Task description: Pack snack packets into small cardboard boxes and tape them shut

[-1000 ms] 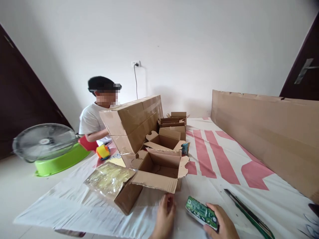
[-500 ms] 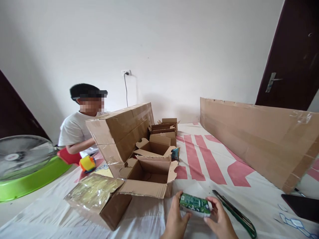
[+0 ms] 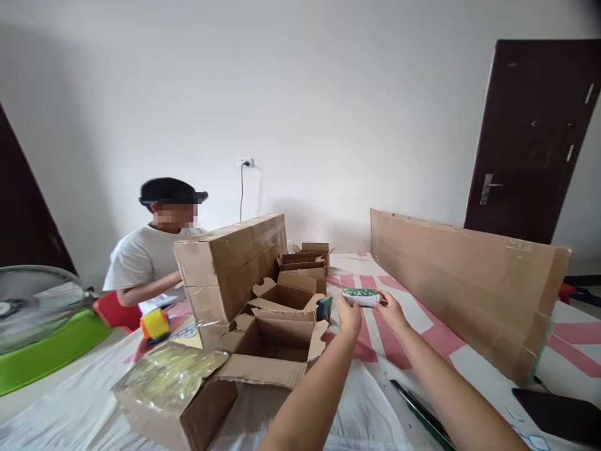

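A small green and white drink carton (image 3: 361, 297) lies sideways between my two hands, above the cloth. My left hand (image 3: 350, 311) grips its left end, and my right hand (image 3: 390, 309) has hold of the right end. To the left of my hands stands a row of open cardboard boxes; the nearest open box (image 3: 277, 341) has its flaps spread. A blue packet (image 3: 323, 309) sits beside the boxes, close to my left hand. Below my right forearm lies a green utility knife (image 3: 417, 410) on the cloth.
A taped wall of boxes (image 3: 235, 260) rises behind the row, with a person (image 3: 150, 257) in a black cap beyond it. A long cardboard panel (image 3: 460, 282) stands on the right. A closed taped box (image 3: 173, 394), a fan (image 3: 37, 313) and a black tablet-like object (image 3: 556, 410) are nearby.
Both hands have reached forward, away from me, carrying the drink carton farther over the cloth. The camera view has tilted up a little.
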Demonstrator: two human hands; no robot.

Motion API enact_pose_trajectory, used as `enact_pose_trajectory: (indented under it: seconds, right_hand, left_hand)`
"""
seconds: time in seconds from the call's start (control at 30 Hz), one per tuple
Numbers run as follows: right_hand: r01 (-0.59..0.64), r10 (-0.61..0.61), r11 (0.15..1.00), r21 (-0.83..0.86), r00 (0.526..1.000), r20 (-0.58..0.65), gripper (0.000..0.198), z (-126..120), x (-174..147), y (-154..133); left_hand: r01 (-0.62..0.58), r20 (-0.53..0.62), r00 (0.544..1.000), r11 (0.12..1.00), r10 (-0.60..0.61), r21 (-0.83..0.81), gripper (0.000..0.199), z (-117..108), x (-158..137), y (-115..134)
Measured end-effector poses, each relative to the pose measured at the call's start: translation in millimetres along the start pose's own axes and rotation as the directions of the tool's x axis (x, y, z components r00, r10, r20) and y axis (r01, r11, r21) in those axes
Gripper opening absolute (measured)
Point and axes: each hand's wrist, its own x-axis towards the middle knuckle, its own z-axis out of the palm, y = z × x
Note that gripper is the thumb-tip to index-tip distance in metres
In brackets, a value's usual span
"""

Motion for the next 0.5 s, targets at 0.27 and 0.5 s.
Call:
enact_pose_trajectory:
  seconds: [0.27, 0.5]
  right_hand:
    - [-0.180, 0.184, 0.983, -0.035, 0.966, 0.182, 0.058, -35.8, -121.8, 84.2]
    - [-0.138, 0.192, 0.980, -0.141, 0.824, 0.534, 0.048, -12.8, -200.1, 70.5]
  left_hand:
    - [-0.019, 0.122, 0.992, 0.998, 0.026, -0.055, 0.068, -46.9, -107.9, -74.8]
    - [0.090, 0.248, 0.965, 0.996, -0.087, -0.003, 0.068, -136.7, -168.5, -149.5]
